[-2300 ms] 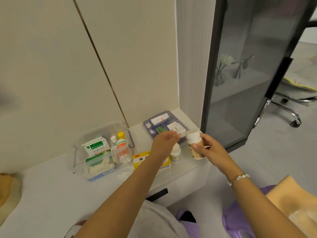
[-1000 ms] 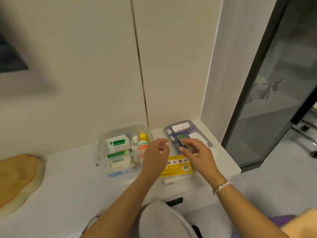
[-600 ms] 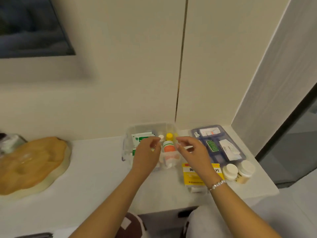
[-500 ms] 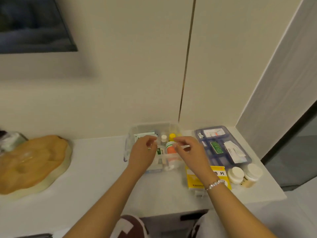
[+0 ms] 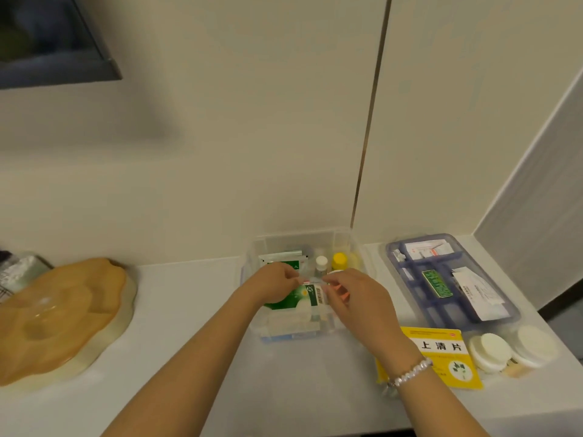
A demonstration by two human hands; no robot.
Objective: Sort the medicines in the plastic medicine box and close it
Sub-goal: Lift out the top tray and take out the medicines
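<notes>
Head view: the clear plastic medicine box point(image 5: 345, 244) stands open on the white counter point(image 5: 189, 342) against the wall, its long axis running from the person toward the wall. It already holds green-and-white sachets point(image 5: 284, 263), a small white-capped bottle point(image 5: 321, 265) and a yellow-capped bottle point(image 5: 339, 260), both upright at the far end. Both hands meet over the box's middle: the left hand point(image 5: 277, 283) and right hand point(image 5: 350, 294) each pinch an end of a small, thin item point(image 5: 310, 281) between them; what it is cannot be made out.

By my reading the sorting is partway. A yellow medicine carton point(image 5: 441, 351) lies flat just right of the box, and two white-lidded jars point(image 5: 490, 351) stand beside it, all outside. The blue tray point(image 5: 407, 279), probably the box's lid or insert, lies apart to the right with leaflets in it, long axis also toward the wall, so closing is not yet done.
</notes>
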